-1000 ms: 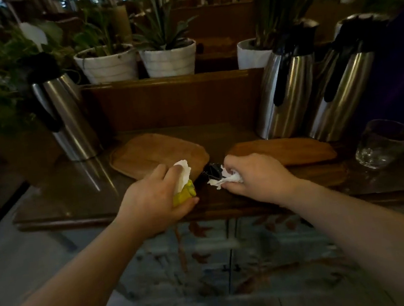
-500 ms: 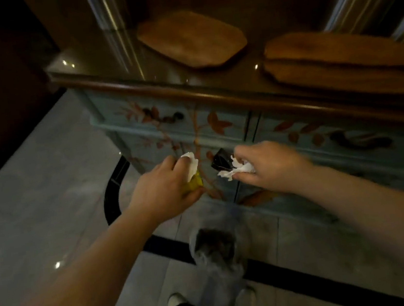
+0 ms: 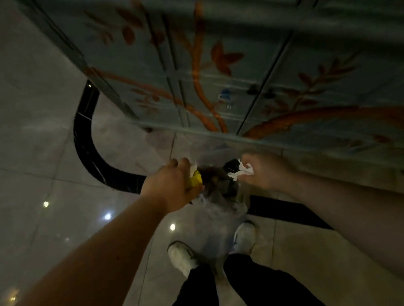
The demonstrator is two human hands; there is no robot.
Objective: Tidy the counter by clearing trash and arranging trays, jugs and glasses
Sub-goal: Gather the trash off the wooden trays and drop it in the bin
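The view has dropped from the worktop to the floor: both hands, left [image 3: 174, 185] and right [image 3: 261, 171], now hold crumpled trash [image 3: 241, 171] over a clear bag [image 3: 219, 217], ready to drop.

No text, label, brand or number can be read anywhere. The yellow scrap [image 3: 195, 179] in the left hand [image 3: 172, 185] is too blurred to show print.

Yellow wrapper [image 3: 195, 179], white tissue [image 3: 242, 171]
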